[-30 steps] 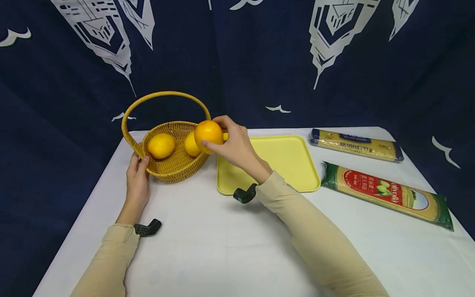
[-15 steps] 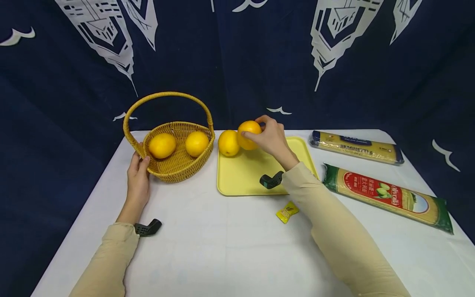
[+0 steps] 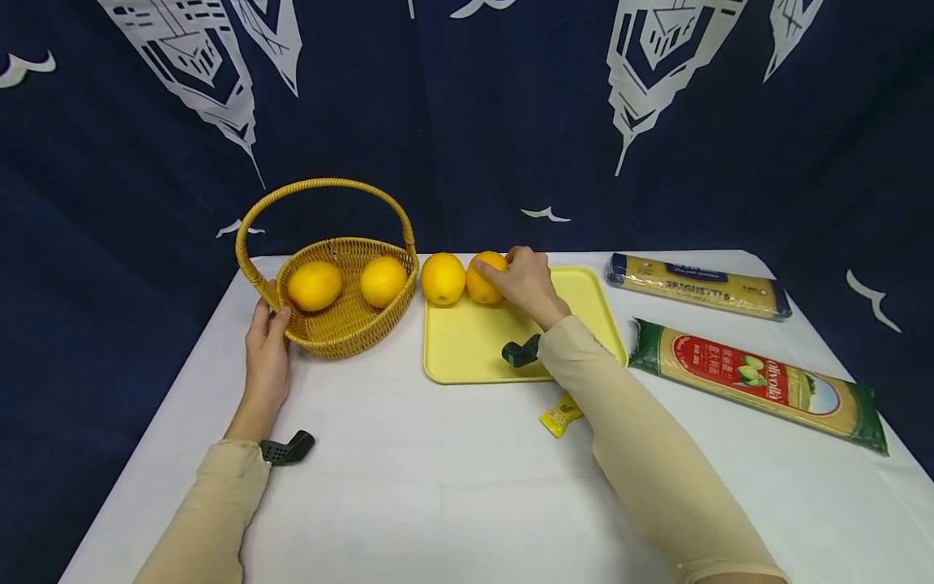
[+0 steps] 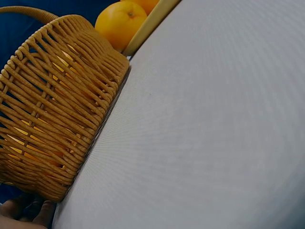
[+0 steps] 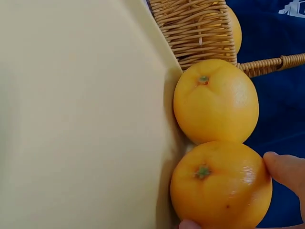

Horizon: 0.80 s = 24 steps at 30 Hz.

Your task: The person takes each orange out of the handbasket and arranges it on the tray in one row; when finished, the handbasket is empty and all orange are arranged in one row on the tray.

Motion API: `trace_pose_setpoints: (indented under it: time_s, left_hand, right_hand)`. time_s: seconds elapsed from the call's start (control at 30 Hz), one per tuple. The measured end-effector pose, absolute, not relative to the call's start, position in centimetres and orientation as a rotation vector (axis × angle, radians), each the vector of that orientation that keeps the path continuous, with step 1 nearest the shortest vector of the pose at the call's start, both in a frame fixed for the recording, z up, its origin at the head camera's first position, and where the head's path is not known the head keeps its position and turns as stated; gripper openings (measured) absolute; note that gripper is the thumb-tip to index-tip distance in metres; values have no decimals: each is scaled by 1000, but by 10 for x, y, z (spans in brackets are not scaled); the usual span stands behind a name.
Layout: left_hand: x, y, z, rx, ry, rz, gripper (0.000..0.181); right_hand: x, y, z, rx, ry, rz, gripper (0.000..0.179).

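Across the white table (image 3: 365, 487), the left hand (image 3: 268, 357) grips the left side of the wicker basket (image 3: 343, 347), presumably steadying it, while the right hand (image 3: 527, 284) pinches an orange (image 3: 481, 288) along the far edge of the yellow tray (image 3: 467, 353), against a neighbouring fruit (image 3: 443, 279) likely limiting rolling.

Dark navy fabric backdrop (image 3: 481, 122) hangs behind the work surface and extends past it on both sides. Pale tower prints (image 3: 633, 109) point downward along the upper portion; the left and right groups are cut off by the top of the head view. White bird-shaped prints (image 3: 546, 214) are scattered lower and at the sides. Table (image 3: 394, 495) carries a white covering, faintly creased toward the front, with its far edge near the fabric. Lighting over the tabletop is soft and fairly even; the fabric's outer areas read darker.
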<state>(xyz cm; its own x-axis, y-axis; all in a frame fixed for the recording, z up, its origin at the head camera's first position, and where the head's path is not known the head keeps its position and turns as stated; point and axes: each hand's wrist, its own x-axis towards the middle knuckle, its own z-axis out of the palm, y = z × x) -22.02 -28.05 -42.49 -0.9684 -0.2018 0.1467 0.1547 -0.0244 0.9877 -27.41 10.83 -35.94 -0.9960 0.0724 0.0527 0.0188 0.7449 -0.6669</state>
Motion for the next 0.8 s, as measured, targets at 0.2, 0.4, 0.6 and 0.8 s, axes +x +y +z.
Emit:
trace_pose_setpoints:
  time_s: [0.2,0.4,0.6,0.8]
  left_hand:
    - [-221,-278,-425,59,-2013,-2078,57]
    - [-221,-280,-424,67,-2021,-2065,57]
    - [-220,-281,-425,66,-2007,-2075,57]
    - [-221,-281,-425,56,-1996,-2081,57]
  right_hand:
    - [-273,111,-360,-88,-2915,1096,73]
    - [-272,113,-358,-59,-2888,1131,69]
    - [-271,116,-354,-17,-2841,1108,65]
    - [-266,111,-345,91,-2713,1067,59]
